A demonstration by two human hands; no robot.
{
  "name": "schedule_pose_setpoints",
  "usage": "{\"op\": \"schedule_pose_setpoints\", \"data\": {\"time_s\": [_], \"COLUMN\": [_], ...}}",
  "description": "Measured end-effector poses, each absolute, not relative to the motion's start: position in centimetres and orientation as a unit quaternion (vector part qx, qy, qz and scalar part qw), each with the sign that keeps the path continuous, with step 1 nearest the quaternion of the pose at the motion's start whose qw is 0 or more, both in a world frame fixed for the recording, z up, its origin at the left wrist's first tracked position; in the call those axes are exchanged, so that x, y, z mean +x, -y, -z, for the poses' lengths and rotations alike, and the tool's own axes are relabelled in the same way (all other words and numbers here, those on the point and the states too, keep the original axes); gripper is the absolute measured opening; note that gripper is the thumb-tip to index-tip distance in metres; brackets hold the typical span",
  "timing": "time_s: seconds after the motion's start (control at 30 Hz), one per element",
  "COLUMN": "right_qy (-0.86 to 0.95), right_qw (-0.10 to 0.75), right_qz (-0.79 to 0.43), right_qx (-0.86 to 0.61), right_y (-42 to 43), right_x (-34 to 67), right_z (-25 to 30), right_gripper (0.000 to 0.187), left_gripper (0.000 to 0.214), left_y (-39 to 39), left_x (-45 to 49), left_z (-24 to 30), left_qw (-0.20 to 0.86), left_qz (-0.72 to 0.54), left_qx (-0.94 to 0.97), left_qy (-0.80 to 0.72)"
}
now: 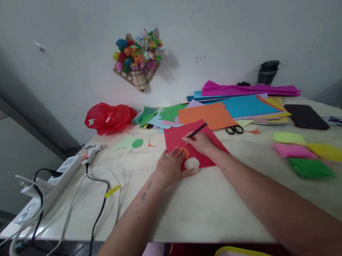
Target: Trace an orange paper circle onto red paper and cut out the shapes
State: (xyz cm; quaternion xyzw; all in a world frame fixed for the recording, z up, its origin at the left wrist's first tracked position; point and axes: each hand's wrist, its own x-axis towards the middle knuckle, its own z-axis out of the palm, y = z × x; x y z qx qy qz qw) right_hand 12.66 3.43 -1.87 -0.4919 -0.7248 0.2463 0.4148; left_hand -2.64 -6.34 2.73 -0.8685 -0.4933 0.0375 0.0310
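A red sheet lies flat near the middle of the table. My left hand rests on its left side with the fingers spread, pressing on an orange round piece. Below that piece, a white round cut-out sits on the red sheet near its front edge. My right hand is closed around a dark pen or pencil, whose tip is down near the red sheet, just above the orange piece. Fingers partly cover the orange piece.
Black-handled scissors lie behind the red sheet, beside orange and blue sheets. Coloured packets sit at right, near a dark phone-like slab. A power strip, glue gun and cables occupy the left. A red plastic bag stands behind.
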Motion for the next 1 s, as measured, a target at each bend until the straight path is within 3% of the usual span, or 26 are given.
{"op": "schedule_pose_setpoints", "data": {"time_s": [0.27, 0.43, 1.0], "right_qy": [0.718, 0.736, 0.722], "right_qw": [0.450, 0.419, 0.418], "right_qz": [-0.187, -0.164, -0.224], "right_qx": [-0.497, -0.506, -0.504], "right_y": [-3.8, -3.8, -3.7], "right_x": [12.3, 12.2, 11.5], "right_z": [2.4, 2.0, 1.8], "right_gripper": [0.028, 0.029, 0.027], "left_gripper": [0.074, 0.079, 0.083], "left_y": [6.2, 6.4, 6.2], "left_x": [-2.7, -2.7, -2.7], "left_z": [-2.5, -2.6, -2.4], "left_qw": [0.003, -0.014, -0.035], "left_qz": [-0.006, -0.002, -0.004], "left_qx": [-0.872, -0.867, -0.860], "left_qy": [0.490, 0.499, 0.508]}}
